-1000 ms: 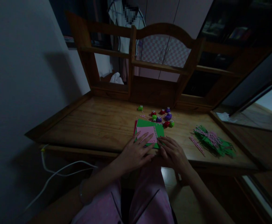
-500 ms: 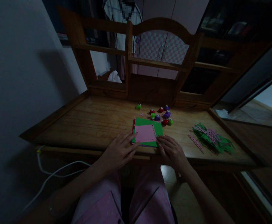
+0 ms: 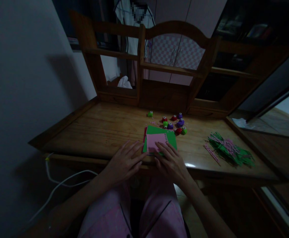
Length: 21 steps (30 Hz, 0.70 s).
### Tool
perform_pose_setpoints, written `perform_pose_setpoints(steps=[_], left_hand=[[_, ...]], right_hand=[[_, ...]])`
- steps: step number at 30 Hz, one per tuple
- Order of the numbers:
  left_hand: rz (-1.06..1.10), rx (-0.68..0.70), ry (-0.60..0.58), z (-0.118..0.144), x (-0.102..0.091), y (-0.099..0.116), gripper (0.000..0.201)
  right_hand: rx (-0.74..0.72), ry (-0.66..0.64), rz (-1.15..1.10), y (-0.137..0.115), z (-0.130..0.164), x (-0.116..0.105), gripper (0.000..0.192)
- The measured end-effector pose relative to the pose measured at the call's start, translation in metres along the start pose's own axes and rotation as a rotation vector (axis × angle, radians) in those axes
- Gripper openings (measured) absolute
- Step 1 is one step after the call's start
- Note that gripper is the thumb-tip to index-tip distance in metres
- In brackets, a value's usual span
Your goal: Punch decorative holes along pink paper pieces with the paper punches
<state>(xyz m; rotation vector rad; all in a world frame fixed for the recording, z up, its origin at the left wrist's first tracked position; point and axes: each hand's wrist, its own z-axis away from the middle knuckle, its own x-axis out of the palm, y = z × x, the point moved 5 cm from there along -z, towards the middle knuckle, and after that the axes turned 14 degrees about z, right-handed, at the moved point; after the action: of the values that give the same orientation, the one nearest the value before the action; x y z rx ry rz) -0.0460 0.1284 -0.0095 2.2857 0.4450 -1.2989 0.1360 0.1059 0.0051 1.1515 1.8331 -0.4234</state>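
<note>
In the dim room a white cable (image 3: 60, 183) hangs at 8 o'clock of the wooden desk (image 3: 104, 129), where the left hand (image 3: 122, 162) and right hand (image 3: 170, 162), both spread flat, touch the pink paper (image 3: 155, 141) on green sheets (image 3: 171, 138), with paper strips (image 3: 230, 152) at 3 o'clock.

A pink square sheet (image 3: 156, 142) is seen on green paper (image 3: 170, 138), with a red edge shown at the stack's left side. Small punches (image 3: 172, 123) are coloured green, red and purple. The pile of paper strips (image 3: 230, 152) is made up of green and pink, the pink ones dotted. The desk (image 3: 104, 130) is brown wood. The cupboard doors (image 3: 178, 54) are patterned in pink-and-white check. Pink trousers (image 3: 137, 215) are worn.
</note>
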Motion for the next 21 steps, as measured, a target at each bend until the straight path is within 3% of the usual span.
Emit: perform_pose_setpoints(steps=[10, 21], left_hand=[[0.023, -0.021, -0.032, 0.001, 0.002, -0.003, 0.047], [0.018, 0.001, 0.017, 0.0, 0.0, -0.001, 0.046]], right_hand=[[0.039, 0.033, 0.025, 0.044, 0.028, -0.007, 0.034], [0.064, 0.019, -0.008, 0.05, 0.036, -0.007, 0.033]])
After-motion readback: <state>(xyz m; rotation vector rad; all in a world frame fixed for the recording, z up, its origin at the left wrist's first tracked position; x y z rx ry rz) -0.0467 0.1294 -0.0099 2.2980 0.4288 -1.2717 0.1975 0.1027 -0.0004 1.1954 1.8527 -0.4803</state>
